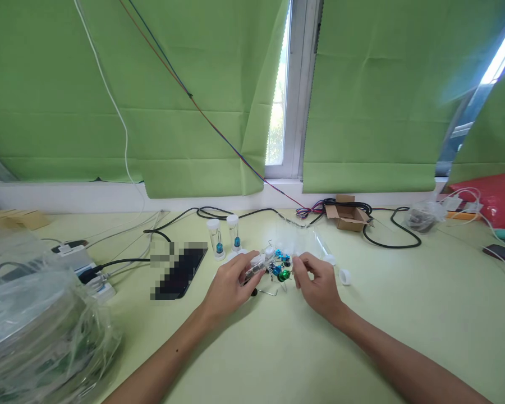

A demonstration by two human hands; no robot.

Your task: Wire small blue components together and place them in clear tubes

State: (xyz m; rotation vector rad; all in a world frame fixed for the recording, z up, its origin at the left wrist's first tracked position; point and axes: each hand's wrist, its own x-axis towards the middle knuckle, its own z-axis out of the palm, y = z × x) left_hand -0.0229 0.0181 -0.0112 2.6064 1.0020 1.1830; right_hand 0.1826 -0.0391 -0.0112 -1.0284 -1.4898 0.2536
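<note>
A wrapped stack point(37, 331) is sitting nearest, low and well left of the pile. Both forearms are reaching in from the bottom edge toward that pile point(280, 259) of small blue pieces on the table point(404, 325).

The left hand point(229, 286) is resting just left of the pile. Its fingers are closed around a clear tube point(256, 269), which is lying on its side with one end pointing into the pile. The right hand point(317, 283) is hovering just right of the pile, thumb and forefinger pinched together at its edge. Whether they are gripping a piece is too small to tell.

A green bead point(283, 275) is lying at the pile's near edge, between the hands, with a bent wire point(269, 292) just nearer. Two caps point(344, 276) are lying loose right of the pile, and a phone point(180, 272) is lying flat to its left.

Behind and left of the pile, two standing tubes point(215, 238) are capped, each with a blue piece inside. So two appear finished, while many pieces and both caps are lying unused.

Farther behind the pile, a box point(348, 216) and a black cable point(387, 238) are lying under green curtains point(193, 95).
</note>
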